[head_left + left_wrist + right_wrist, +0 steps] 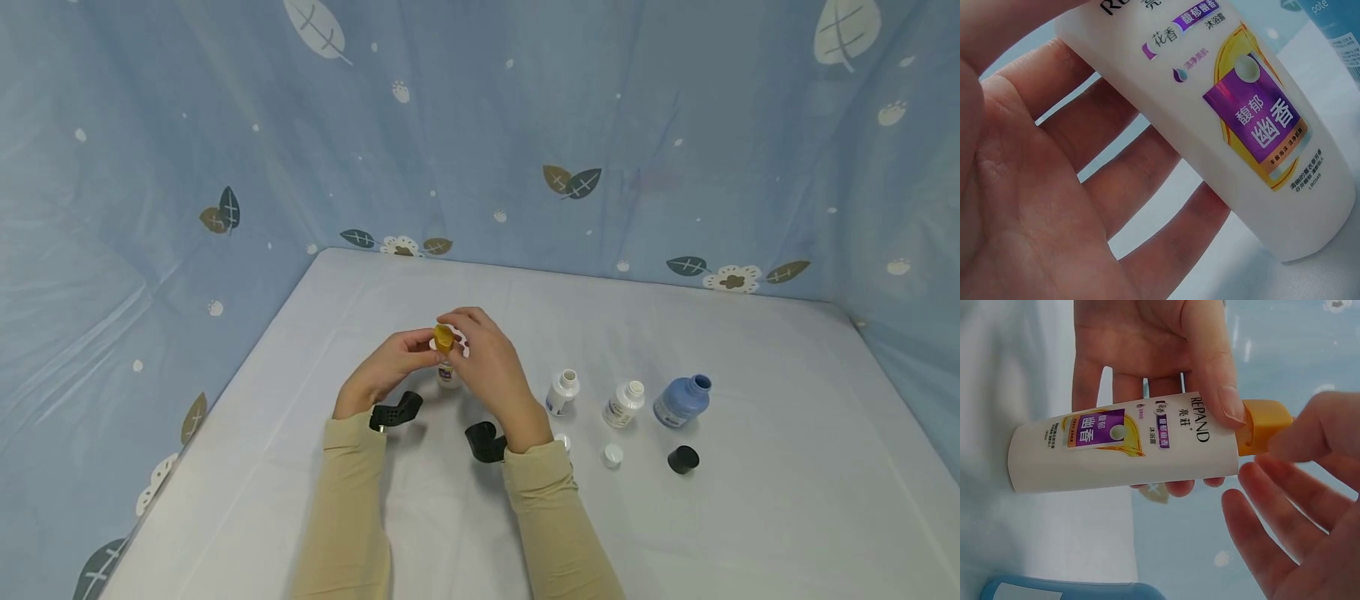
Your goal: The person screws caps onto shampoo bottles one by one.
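A white body wash bottle (1147, 447) with a purple-and-yellow label stands upright between both hands. My left hand (392, 362) grips its upper part, the thumb across the front and the fingers behind. On top of the bottle sits a yellow cap (1266, 422), which my right hand (489, 362) pinches between thumb and fingers. The other right fingers are spread beside the bottle's neck. In the left wrist view the bottle's label (1257, 119) faces the camera; the cap is out of that frame. The head view has most of the bottle (448, 377) hidden by the hands.
Right of the hands stand two uncapped white bottles (562, 393) and an uncapped blue bottle (681, 402). In front of them lie a white cap (612, 456), another partly hidden by the right sleeve, and a black cap (683, 460). A patterned blue curtain (480, 125) borders the white table.
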The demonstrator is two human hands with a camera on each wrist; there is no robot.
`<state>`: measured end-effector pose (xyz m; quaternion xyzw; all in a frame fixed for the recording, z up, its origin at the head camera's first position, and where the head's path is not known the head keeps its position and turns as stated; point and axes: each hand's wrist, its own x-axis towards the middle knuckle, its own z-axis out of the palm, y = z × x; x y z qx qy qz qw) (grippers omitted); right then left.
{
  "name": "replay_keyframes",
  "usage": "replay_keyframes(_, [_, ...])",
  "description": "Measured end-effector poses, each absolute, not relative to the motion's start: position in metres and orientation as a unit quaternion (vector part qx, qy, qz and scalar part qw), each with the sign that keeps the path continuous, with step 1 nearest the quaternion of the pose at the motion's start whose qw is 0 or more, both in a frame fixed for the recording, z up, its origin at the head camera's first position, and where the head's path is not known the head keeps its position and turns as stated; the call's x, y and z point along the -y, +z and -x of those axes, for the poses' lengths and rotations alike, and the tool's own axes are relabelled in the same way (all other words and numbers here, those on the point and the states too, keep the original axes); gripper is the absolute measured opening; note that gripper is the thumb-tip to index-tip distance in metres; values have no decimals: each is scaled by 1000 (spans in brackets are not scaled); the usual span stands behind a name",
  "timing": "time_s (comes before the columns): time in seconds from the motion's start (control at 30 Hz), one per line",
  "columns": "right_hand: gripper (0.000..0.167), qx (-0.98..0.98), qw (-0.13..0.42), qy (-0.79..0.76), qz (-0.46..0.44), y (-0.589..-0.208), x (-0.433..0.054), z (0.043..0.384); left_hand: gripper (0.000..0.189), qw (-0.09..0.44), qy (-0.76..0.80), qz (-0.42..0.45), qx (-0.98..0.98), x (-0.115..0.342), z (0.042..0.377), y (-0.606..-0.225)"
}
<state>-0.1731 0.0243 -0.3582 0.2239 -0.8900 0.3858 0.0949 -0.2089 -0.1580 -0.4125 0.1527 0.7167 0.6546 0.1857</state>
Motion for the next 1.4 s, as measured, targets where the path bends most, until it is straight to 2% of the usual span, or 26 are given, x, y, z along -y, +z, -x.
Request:
replay_keyframes(0.23, [37, 895, 60, 375, -235, -359, -24, 173, 43, 191, 647, -147, -723, 159, 209, -413])
replay_keyframes(0.47, [38, 893, 50, 374, -245, -359, -24, 173, 41, 193, 649, -152, -720, 159, 209, -413])
replay_keyframes(1.07, [31, 891, 82, 393, -213, -362, -27, 175, 42, 173, 657, -137, -720, 157, 210, -415])
replay_keyframes(1.2, [30, 893, 83, 391, -207, -361, -27, 176, 37, 175, 655, -131, -723, 156, 209, -412])
replay_keyframes(1.4, [32, 897, 89, 382, -205, -360, -27, 176, 38, 176, 644, -135, -732, 153, 201, -397])
